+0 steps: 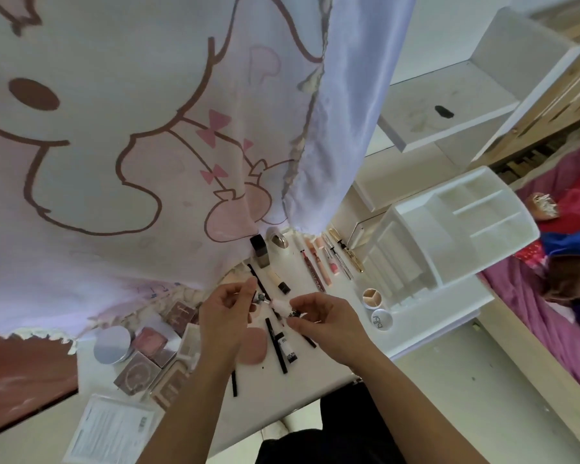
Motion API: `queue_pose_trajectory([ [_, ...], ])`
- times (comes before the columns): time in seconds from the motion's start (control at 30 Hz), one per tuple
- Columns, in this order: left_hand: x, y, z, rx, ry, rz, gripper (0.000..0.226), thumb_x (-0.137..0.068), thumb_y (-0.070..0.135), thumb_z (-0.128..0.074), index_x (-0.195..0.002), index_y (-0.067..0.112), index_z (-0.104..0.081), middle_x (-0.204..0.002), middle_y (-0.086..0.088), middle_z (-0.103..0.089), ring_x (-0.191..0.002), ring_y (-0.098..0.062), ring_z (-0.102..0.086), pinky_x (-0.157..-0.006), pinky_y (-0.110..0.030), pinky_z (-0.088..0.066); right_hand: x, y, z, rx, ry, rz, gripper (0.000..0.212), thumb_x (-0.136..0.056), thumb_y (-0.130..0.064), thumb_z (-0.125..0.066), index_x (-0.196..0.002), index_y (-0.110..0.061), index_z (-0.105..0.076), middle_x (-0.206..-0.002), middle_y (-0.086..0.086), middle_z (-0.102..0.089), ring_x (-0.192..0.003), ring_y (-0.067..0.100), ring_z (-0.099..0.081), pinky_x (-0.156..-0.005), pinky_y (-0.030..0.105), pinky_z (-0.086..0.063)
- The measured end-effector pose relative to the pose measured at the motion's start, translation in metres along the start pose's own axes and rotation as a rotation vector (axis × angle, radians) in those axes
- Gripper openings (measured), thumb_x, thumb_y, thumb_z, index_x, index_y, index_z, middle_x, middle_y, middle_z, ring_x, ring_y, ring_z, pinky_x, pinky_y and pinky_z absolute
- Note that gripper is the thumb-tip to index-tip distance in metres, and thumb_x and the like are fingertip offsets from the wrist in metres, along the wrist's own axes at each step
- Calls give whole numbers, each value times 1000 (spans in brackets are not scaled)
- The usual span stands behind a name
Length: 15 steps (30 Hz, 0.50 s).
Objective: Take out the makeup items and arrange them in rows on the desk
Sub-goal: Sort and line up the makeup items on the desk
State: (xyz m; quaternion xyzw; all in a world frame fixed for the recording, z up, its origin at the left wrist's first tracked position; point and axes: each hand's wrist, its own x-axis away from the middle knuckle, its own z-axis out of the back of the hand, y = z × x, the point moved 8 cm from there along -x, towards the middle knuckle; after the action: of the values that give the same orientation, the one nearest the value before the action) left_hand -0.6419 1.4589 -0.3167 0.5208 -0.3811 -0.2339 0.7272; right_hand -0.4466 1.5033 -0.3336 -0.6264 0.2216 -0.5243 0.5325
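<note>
From the head camera, we see both hands raised just above the white desk (315, 390), sharing one small job. Our left hand (225, 316) has its fingers (248, 287) pinched on a small dark-tipped piece, perhaps a cap; our right hand (322, 318) has its fingers (303, 301) closed around a little white tube (283, 309) with black lettering. The two pieces sit just beside each other, nearly touching; whether they are joined we cannot tell.

Below the hands lie a pink sponge (253, 348), a black pencil (277, 346) and another small tube (288, 351), forming a loose near row. Farther back a tidier row runs toward the curtain (148, 128): a dark bottle (260, 256), lip pens (315, 266) and a gold mascara (347, 254). The white organizer (449, 236) stands to the right and looks emptied.

We judge the step is to finish with the tube and lay it in the near row. To do that well we should seat the cap squarely, then set the tube down parallel to its neighbours, beside the other small tube, without nudging the pencil out of line.
</note>
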Motion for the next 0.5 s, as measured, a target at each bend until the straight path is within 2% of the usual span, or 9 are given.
queue_pose_trajectory([
  [0.07,-12,-7,-20,-39,-30,44,28,-86,43,-71,-90,15,-69,-75,-1,-74,-61,-11,-63,-65,-33,-54,-10,14,15,-6,62,-35,25,-77,-18,-85,-100,-26,-77,-87,-5,-76,-75,7,-66,-75,24,-57],
  [0.17,-27,-23,-49,-42,-79,152,32,-87,44,-70,-95,13,-68,-83,-2,-75,-68,-10,-66,-70,-30,-55,-25,33,33,-2,120,-68,26,-77,-22,-85,-101,-25,-78,-87,-8,-76,-80,7,-69,-83,21,-56],
  [0.3,-34,-55,-93,-47,-199,394,46,-85,57,-66,-103,15,-67,-97,2,-73,-87,-15,-66,-74,-33,-54,-46,57,55,-90,203,-125,25,-78,-17,-84,-102,-19,-77,-87,-8,-76,-76,1,-68,-79,17,-53],
  [0.37,-31,-73,-111,-58,-277,522,48,-81,58,-70,-104,16,-70,-100,4,-74,-91,-17,-64,-71,-32,-51,-55,69,59,-101,216,-151,23,-79,-16,-84,-100,-20,-76,-89,-7,-76,-76,1,-69,-78,17,-53],
  [0.5,-35,-94,-131,-112,-338,541,37,-75,45,-81,-102,20,-75,-101,6,-75,-90,-15,-60,-70,-30,-45,-73,87,62,-85,207,-172,23,-79,-15,-84,-99,-22,-75,-87,-8,-76,-77,3,-70,-81,20,-56],
])
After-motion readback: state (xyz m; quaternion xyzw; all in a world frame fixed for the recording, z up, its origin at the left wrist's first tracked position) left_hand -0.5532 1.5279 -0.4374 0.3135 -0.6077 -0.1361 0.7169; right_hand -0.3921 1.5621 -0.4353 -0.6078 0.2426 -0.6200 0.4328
